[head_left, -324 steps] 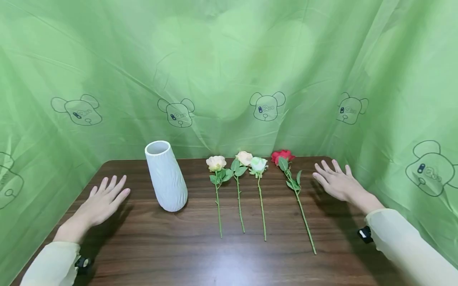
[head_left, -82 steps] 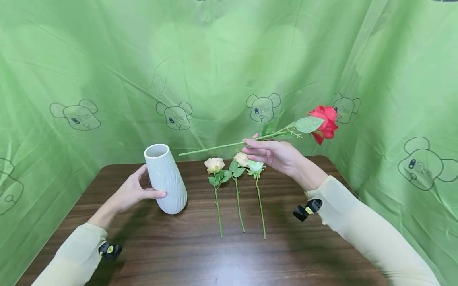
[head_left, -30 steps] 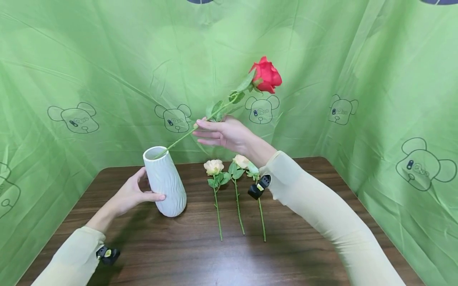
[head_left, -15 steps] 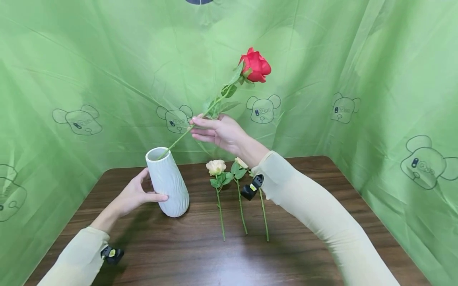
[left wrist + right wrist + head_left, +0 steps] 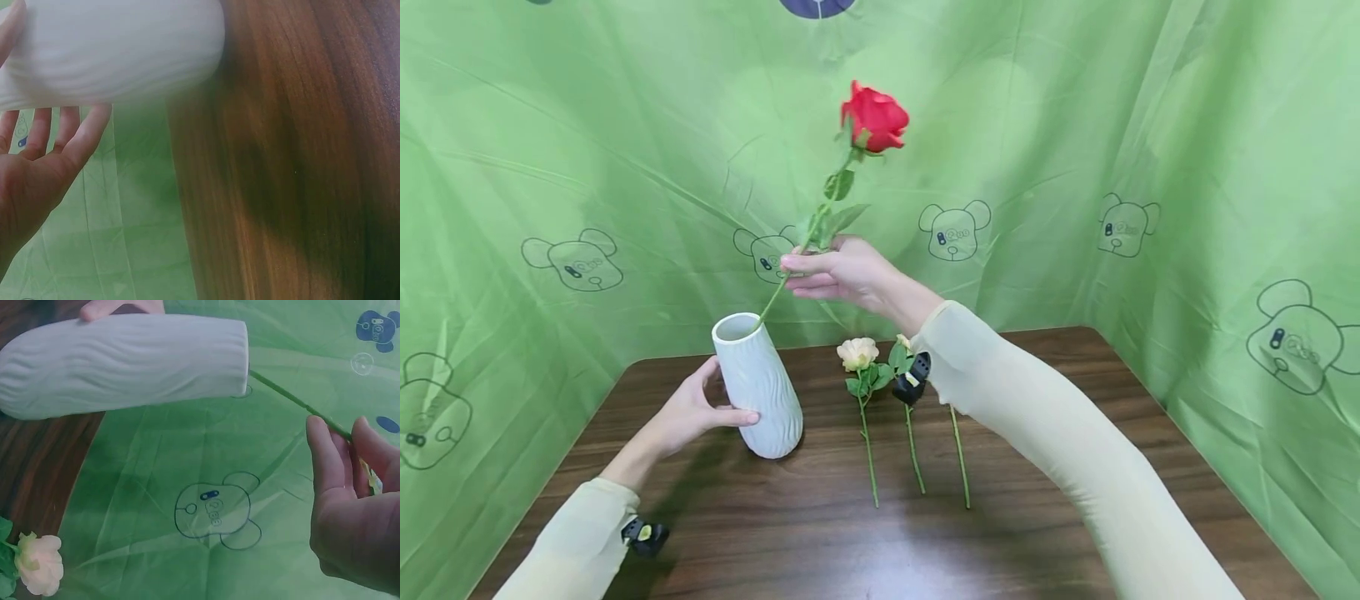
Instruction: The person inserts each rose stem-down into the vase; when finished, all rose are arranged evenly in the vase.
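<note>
Green cloth (image 5: 1075,125) with printed bears hangs behind the dark wooden table (image 5: 850,542) that I see from the head camera. On the table stands a white vase (image 5: 758,387), and my left hand (image 5: 688,412) is curled around its side. My right hand (image 5: 838,271) pinches the stem of a red rose (image 5: 874,117) above the vase, and the stem end is inside the mouth. Beside the vase lie three pale roses (image 5: 858,354).
</note>
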{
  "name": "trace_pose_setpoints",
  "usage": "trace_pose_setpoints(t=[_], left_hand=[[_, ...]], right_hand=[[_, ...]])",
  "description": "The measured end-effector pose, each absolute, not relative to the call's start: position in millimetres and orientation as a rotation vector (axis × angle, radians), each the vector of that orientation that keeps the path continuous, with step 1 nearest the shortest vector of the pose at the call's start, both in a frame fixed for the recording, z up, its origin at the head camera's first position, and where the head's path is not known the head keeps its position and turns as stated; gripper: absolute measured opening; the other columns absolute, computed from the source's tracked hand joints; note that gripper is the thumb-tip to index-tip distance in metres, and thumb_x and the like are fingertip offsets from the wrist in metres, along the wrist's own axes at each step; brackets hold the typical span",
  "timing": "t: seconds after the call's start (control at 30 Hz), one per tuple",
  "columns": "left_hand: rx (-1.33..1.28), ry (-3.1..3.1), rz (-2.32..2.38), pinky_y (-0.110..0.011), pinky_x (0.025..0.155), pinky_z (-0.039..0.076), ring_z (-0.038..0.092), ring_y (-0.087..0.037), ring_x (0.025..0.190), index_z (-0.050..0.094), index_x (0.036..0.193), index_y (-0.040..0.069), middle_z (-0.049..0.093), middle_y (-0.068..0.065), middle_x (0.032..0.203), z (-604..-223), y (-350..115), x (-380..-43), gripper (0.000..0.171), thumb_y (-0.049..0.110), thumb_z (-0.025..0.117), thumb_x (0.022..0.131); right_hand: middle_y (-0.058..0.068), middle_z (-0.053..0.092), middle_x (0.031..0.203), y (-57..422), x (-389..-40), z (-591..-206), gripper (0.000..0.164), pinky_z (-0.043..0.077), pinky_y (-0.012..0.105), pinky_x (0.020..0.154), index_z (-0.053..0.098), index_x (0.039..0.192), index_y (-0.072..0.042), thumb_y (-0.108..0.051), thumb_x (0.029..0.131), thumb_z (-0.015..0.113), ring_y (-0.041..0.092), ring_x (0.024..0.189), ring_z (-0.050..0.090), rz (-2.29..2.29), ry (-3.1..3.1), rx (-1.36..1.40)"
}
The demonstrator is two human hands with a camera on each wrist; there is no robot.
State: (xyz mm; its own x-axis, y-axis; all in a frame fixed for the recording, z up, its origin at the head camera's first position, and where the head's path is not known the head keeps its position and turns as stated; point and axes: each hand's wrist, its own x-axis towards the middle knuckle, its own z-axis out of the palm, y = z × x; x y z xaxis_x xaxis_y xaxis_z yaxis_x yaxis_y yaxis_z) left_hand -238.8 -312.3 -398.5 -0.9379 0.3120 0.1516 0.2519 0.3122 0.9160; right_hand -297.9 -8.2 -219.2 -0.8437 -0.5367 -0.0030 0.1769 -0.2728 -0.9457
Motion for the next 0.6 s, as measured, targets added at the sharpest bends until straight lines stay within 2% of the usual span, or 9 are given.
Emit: trace_pose_setpoints(t=[0.13, 0.27, 0.47, 0.6], left_hand=[[0.538, 2.492, 1.734, -0.04, 0.084, 0.057, 0.061, -0.031, 0.112, 0.041, 0.145, 0.01, 0.06, -0.018, 0.128, -397, -313, -238, 0.083, 0.004, 0.088, 0.077], [0.53, 2.49, 1.733, -0.041, 0.084, 0.057, 0.06, -0.032, 0.112, 0.041, 0.146, 0.011, 0.059, -0.017, 0.128, -396, -313, -238, 0.083, 0.005, 0.088, 0.077], [0.53, 2.488, 1.738, -0.041, 0.084, 0.057, 0.06, -0.032, 0.112, 0.041, 0.145, 0.01, 0.059, -0.018, 0.128, -396, -312, -238, 0.083, 0.004, 0.088, 0.077], [0.536, 2.497, 1.731, -0.04, 0.084, 0.057, 0.06, -0.032, 0.111, 0.042, 0.144, 0.01, 0.059, -0.018, 0.127, -395, -313, -238, 0.082, 0.004, 0.089, 0.077]], right_hand=[[0.022, 0.07, 0.118, -31, -301, -217, 0.024, 0.054, 0.043, 0.094, 0.067, 0.115, 0.004, -0.008, 0.095, 0.072, 0.039, 0.114, 0.066, -2.066, 1.566, -0.441], [0.022, 0.07, 0.118, -48, -300, -224, 0.035, 0.057, 0.04, 0.088, 0.065, 0.12, 0.007, -0.019, 0.097, 0.072, 0.035, 0.11, 0.068, -2.06, 1.602, -0.445], [0.018, 0.073, 0.109, -65, -299, -232, 0.031, 0.057, 0.042, 0.088, 0.063, 0.118, 0.002, -0.011, 0.093, 0.075, 0.037, 0.105, 0.07, -2.108, 1.598, -0.405], [0.018, 0.073, 0.109, -73, -298, -233, 0.036, 0.058, 0.041, 0.085, 0.057, 0.122, 0.0, -0.008, 0.092, 0.075, 0.039, 0.107, 0.069, -2.165, 1.566, -0.406]])
